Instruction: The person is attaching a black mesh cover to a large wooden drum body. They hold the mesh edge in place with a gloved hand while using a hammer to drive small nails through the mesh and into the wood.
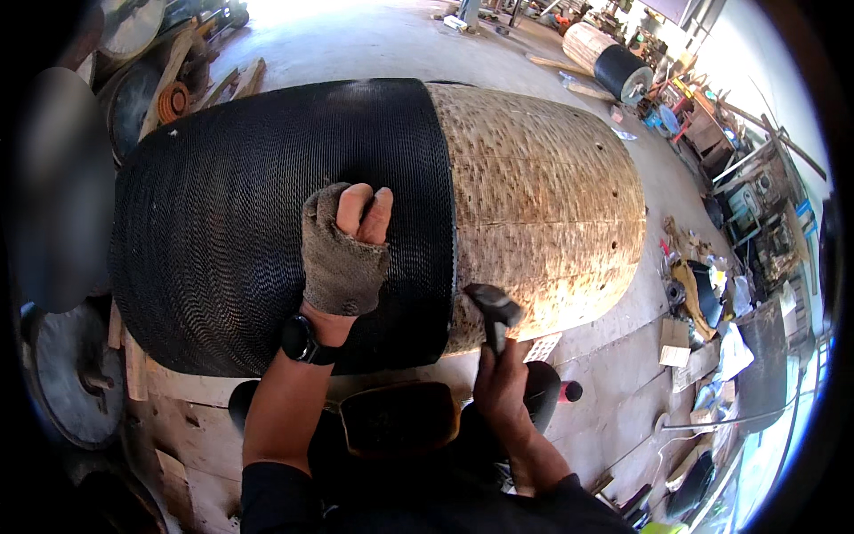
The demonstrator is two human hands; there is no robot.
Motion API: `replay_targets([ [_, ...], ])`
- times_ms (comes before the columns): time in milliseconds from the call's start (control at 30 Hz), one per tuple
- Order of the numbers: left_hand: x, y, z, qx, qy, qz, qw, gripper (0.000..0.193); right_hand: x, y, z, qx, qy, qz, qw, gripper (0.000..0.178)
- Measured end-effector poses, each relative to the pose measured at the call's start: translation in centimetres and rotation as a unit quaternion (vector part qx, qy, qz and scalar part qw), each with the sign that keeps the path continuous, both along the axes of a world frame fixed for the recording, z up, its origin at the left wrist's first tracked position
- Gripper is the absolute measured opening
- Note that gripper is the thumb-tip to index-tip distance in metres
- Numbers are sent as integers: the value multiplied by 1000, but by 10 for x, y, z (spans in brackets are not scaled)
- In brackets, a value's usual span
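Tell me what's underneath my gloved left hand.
Around your left hand you can see the black ridged covering of the big drum. The patch directly beneath is hidden, so I can't tell whether your palm touches it or holds anything.

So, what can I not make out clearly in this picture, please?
All in the head view:
What the left hand may pinch: hidden by its glove and curled fingers.
Underside of the drum: hidden by its own bulk.
Gripped part of the hammer: covered by the right hand.
Grey shape at left: blurred.
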State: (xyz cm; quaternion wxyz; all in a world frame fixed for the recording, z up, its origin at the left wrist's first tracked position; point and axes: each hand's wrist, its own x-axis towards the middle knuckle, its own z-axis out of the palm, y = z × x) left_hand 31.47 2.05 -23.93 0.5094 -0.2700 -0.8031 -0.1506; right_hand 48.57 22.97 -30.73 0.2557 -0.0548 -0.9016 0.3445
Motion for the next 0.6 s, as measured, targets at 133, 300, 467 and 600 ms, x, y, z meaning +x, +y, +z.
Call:
replay_targets([
  [133, 3, 7, 9, -22, -23, 47, 998, 37, 28, 14, 8, -151, -32, 41, 987, 23],
  [300, -4, -5, 11, -21, -21, 76, 997, 38, 18, 18, -1, 61, 60, 101, 991, 18],
  [467, 8, 9, 21, -32, 19, 81, 996, 40, 37, 20, -45, -26, -67, 16, 997, 25],
  [600, 74, 43, -14, 40, -54, -133, 989, 30, 55, 22, -59, -55, -65, 8, 996, 23],
])
